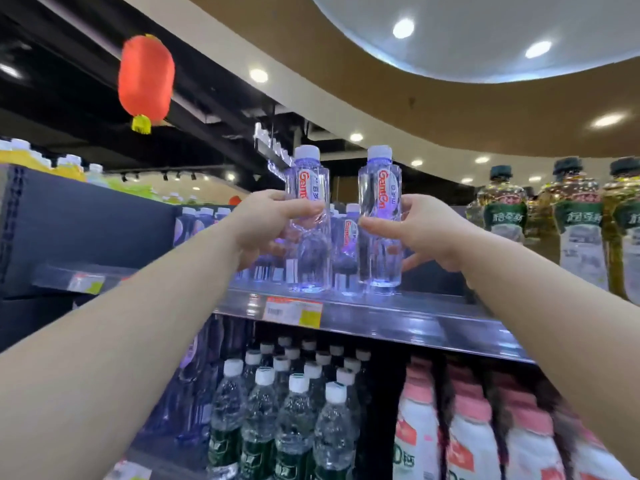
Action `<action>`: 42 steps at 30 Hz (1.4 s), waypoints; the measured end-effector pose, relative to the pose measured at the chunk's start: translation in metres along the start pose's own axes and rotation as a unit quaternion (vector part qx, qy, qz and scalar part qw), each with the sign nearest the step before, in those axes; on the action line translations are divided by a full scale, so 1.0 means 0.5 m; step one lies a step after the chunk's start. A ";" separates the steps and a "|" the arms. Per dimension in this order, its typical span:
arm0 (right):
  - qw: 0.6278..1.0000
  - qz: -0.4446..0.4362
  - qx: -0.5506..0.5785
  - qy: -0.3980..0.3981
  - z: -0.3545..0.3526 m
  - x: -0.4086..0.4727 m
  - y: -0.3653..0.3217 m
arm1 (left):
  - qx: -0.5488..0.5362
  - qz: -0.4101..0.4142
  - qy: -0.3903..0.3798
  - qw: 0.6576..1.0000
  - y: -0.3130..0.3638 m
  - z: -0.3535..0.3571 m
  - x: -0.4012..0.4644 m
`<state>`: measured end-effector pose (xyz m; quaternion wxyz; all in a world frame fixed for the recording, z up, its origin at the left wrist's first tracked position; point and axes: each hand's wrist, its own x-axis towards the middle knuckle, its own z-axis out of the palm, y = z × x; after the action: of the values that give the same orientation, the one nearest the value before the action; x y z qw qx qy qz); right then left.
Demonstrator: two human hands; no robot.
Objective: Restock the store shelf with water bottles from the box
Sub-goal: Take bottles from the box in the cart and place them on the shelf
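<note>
Both arms raised; L grip (268,221), R grip (424,230) curled, clasping.

A red lantern (146,79) with a yellow tassel hangs at the upper left. Round ceiling lights (403,28) shine at the top. At the right edge stand yellow drink bottles (504,209) with green labels. At the lower right stand white bottles (417,424) with pink caps. A price tag (293,310) is at the centre.
</note>
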<state>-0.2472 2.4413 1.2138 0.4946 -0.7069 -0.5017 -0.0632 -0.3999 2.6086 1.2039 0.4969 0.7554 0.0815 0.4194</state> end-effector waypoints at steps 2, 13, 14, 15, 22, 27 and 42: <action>1.000 0.007 -0.012 0.022 0.023 0.026 0.004 | -0.003 0.006 -0.008 1.000 -0.025 -0.045 0.041; 0.987 0.075 -0.057 0.127 0.224 0.118 -0.050 | 0.016 -0.002 -0.055 0.998 -0.187 -0.327 0.237; 0.986 0.076 -0.063 0.133 0.241 0.122 -0.055 | 0.016 -0.010 -0.060 0.998 -0.201 -0.333 0.248; 0.985 0.079 -0.065 0.138 0.255 0.127 -0.057 | 0.014 -0.018 -0.069 0.997 -0.214 -0.336 0.259; 0.977 0.093 -0.118 0.151 0.318 0.139 -0.068 | 0.011 -0.040 -0.135 0.990 -0.272 -0.313 0.298; 0.974 0.098 -0.127 0.159 0.320 0.138 -0.078 | 0.025 -0.047 -0.175 0.983 -0.273 -0.312 0.292; 0.975 0.090 -0.124 0.162 0.316 0.145 -0.072 | 0.144 -0.097 -0.170 0.970 -0.307 -0.244 0.302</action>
<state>-0.3040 2.6088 1.1999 0.4813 -0.7853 -0.3376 -0.1942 -0.3462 2.8492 1.1806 0.4280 0.8676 0.1281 0.2183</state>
